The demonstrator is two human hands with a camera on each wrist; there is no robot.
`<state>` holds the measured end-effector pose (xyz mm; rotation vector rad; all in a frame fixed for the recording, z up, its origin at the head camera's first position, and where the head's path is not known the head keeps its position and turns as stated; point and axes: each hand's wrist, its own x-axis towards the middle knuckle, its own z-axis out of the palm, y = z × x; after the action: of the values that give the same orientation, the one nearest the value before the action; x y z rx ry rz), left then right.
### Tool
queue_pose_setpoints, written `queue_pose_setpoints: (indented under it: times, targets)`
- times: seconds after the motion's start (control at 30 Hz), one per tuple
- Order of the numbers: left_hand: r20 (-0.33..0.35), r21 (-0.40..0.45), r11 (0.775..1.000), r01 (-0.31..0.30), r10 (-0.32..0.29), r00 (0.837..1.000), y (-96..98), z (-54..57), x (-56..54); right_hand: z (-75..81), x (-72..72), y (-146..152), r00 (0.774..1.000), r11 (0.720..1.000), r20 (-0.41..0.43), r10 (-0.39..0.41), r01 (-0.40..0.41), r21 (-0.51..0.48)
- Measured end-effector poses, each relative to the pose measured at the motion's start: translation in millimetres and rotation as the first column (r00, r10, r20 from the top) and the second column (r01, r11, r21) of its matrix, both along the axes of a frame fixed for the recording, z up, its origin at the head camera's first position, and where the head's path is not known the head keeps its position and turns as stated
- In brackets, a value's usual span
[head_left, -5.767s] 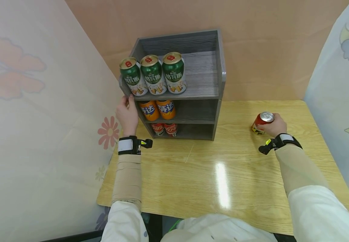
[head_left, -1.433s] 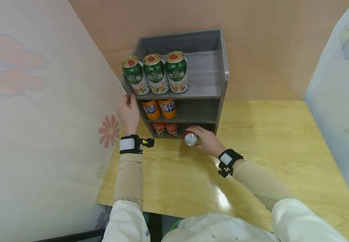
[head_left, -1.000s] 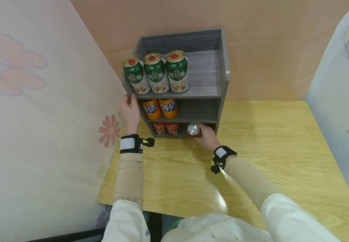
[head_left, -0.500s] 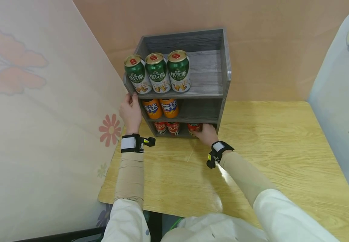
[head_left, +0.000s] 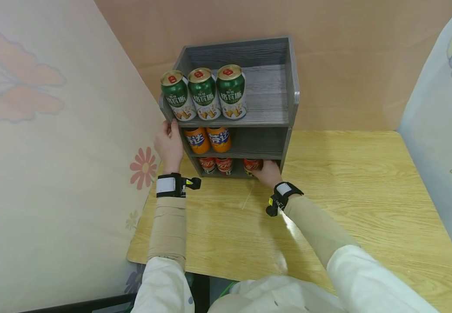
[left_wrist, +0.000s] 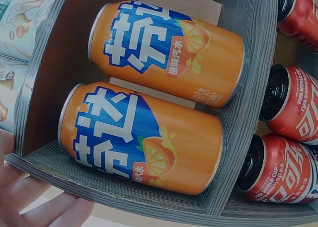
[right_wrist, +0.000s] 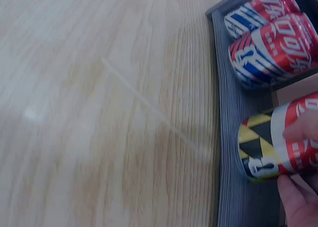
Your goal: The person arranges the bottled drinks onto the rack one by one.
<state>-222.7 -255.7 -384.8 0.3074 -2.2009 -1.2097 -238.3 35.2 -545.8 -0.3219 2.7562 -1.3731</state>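
My right hand is inside the right part of the bottom tier of a grey wooden shelf. It grips a red cola can, with thumb and fingers on either side in the right wrist view. That can stands with its yellow-and-black checked base on the tier. A gap parts it from two red cola cans on the left. My left hand holds the shelf's left side at the height of the upper board; its fingers lie against the outer side.
Three green-and-white cans line the left of the top tier. Below them, two orange soda cans stand in the middle tier. The shelf rests on a wooden table, between a patterned left wall and right wall.
My right hand has brought the cola can from the table's right side leftward and into the bottom tier. Over the last half second it barely moves. My left hand stays on the shelf's side.
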Motion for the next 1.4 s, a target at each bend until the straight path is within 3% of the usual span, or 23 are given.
queue_pose_setpoints:
  times: [0.3,0.63,1.1,1.23,1.4]
  targets:
    - [0.01,-0.005,1.0,0.001,-0.001,1.0,2.4,-0.4,-1.3,0.0,2.2,-11,0.999,0.999,0.035,-0.013,0.014,-0.032]
    - [0.015,0.003,1.0,0.0,0.0,1.0,8.1,2.7,0.6,12.5,5.6,-18,0.997,1.0,0.066,-0.029,0.03,-0.01]
    - [-0.002,-0.009,1.0,-0.018,0.018,1.0,9.2,1.4,-2.7,10.1,3.9,-21,0.997,0.999,0.064,-0.031,0.032,-0.006]
    - [-0.002,-0.008,1.0,-0.015,0.015,1.0,7.9,1.1,-1.8,10.9,3.5,-21,0.997,1.0,0.079,-0.003,0.003,0.0]
    - [-0.002,-0.002,1.0,-0.017,0.017,1.0,2.7,1.0,-0.1,11.7,2.7,-19,0.989,0.995,0.124,0.085,-0.09,0.038]
